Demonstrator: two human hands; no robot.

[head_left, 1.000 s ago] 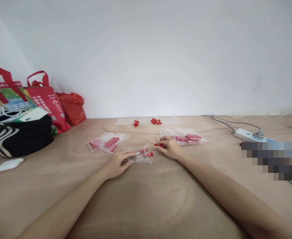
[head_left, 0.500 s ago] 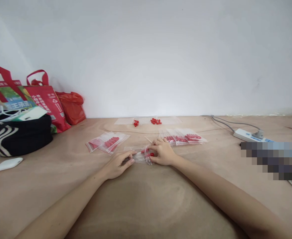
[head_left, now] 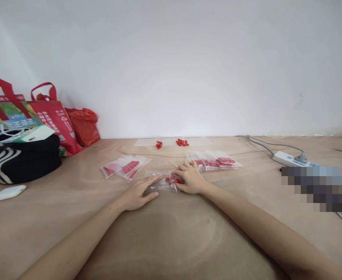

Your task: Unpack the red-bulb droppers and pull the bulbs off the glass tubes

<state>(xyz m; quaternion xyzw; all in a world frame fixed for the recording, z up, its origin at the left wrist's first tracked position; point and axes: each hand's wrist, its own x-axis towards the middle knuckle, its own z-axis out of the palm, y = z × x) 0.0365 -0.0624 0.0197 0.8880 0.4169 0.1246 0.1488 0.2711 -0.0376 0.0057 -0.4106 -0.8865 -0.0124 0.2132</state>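
Note:
A clear plastic bag (head_left: 163, 183) lies on the table between my hands, with several small red cylindrical pieces (head_left: 171, 179) at its right end. My right hand (head_left: 191, 179) has its fingers curled over that end, gripping the plastic. At the opposite end, my left hand (head_left: 138, 193) is open, thumb and fingers apart, its fingertips over the bag's left edge. To the left lie flat zip bags (head_left: 127, 166) with red pieces inside. More filled zip bags (head_left: 213, 160) overlap just beyond my right hand.
By the wall are small piles of loose red pieces (head_left: 182, 142) and clear plastic sheets (head_left: 144, 142). Shopping bags (head_left: 53, 122), a black striped bag (head_left: 28, 161) and a white object (head_left: 10, 192) occupy the left. A power strip (head_left: 290, 158) with cables lies right, beside a pixelated patch.
My left thumb and fingers have spread apart, letting go of the bag's left end, which has loosened and flattened. My right hand stays nearly still on the bag.

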